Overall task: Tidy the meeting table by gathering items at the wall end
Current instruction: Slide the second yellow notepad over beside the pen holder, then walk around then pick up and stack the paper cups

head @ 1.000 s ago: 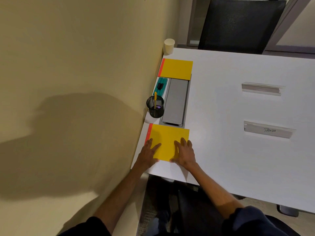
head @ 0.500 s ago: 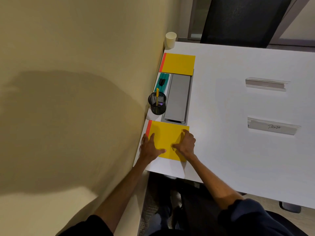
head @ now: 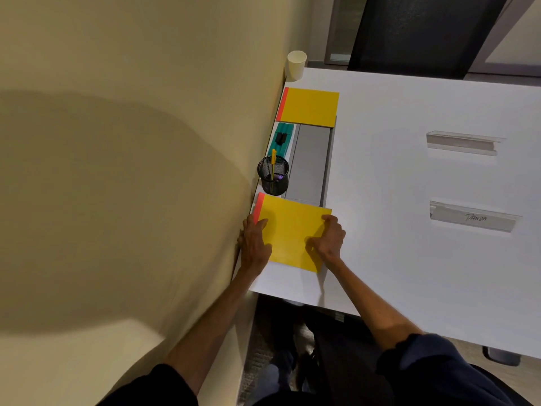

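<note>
A yellow notepad with a red spine (head: 292,230) lies flat at the near wall corner of the white table (head: 409,259). My left hand (head: 254,243) rests on its left edge beside the wall. My right hand (head: 328,238) presses on its right edge with fingers curled. A second yellow notepad (head: 310,108) lies further along the wall. Between them stand a black mesh pen cup (head: 273,177) with a yellow pen, a teal eraser (head: 281,139) and a grey cable lid (head: 308,162). A paper cup (head: 296,65) stands at the far wall corner.
Two clear acrylic name holders lie out on the table to the right, one blank (head: 462,143) and one labelled in marker (head: 472,219). A black chair (head: 424,33) stands at the far side. The beige wall (head: 146,171) runs along the table's left edge.
Both hands have slid the near notepad slightly forward and toward the wall; my right hand's fingers have curled at its right edge.
</note>
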A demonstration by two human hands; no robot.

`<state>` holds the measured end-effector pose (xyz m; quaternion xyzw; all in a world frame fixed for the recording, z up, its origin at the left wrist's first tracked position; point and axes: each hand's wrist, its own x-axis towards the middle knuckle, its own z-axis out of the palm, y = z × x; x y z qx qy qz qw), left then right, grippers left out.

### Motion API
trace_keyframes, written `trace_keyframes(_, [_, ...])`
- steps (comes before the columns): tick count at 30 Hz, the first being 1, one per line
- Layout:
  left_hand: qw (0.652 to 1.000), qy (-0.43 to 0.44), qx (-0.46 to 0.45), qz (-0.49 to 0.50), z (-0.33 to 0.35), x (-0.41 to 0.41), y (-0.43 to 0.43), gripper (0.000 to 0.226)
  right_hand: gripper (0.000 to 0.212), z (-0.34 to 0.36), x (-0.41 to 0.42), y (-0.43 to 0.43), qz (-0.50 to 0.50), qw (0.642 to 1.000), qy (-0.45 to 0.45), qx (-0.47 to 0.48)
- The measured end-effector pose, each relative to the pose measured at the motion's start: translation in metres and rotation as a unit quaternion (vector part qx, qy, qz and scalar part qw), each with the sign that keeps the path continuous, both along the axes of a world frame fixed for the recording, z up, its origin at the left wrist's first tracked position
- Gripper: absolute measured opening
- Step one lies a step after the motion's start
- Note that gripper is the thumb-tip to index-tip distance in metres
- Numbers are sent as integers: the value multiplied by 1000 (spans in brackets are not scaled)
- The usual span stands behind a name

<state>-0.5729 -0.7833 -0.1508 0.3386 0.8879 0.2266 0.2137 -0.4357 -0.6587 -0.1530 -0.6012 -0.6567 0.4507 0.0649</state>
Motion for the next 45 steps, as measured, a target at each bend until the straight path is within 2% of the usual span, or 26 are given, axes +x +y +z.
trace_keyframes(2, [999, 4, -16, -27, 0, -3, 1, 64, 74, 1, -3, 3, 17, 1000, -7, 11])
trace_keyframes(6, [996, -64, -24, -50, -8, -6, -4, 65, 74, 2, -10, 8, 84, 996, -38, -6])
trace_keyframes(9, [994, -48, -44, -82, -16, -3, -8, 60, 71, 1, -11, 4, 143, 986, -84, -6])
trace_keyframes(15, [986, -47, -83, -137, -20, 2, -3, 60, 78, -4, -10, -14, 273, 944, -164, 84])
trace_keyframes(21, [972, 10, -141, -186, -21, -4, -4, 63, 81, -5, -10, -19, 308, 934, -163, 81])
trace_keyframes(26, [968, 3, -160, -195, -18, -5, -4, 65, 82, -3, -9, -14, 331, 924, -176, 78])
trace_keyframes(35, [984, 0, -95, -152, 4, 14, 0, 61, 68, 18, 13, -8, 256, 956, -94, 105])
trace_keyframes(39, [988, 14, -60, -145, 24, 31, 11, 59, 70, 38, 27, -2, 211, 971, -53, 102])
trace_keyframes(43, [985, 45, -34, -163, 42, 54, 17, 62, 67, 61, 48, 6, 178, 976, -49, 120])
trace_keyframes(45, [985, 34, -42, -163, 54, 67, 23, 63, 65, 72, 62, 9, 165, 976, -48, 136])
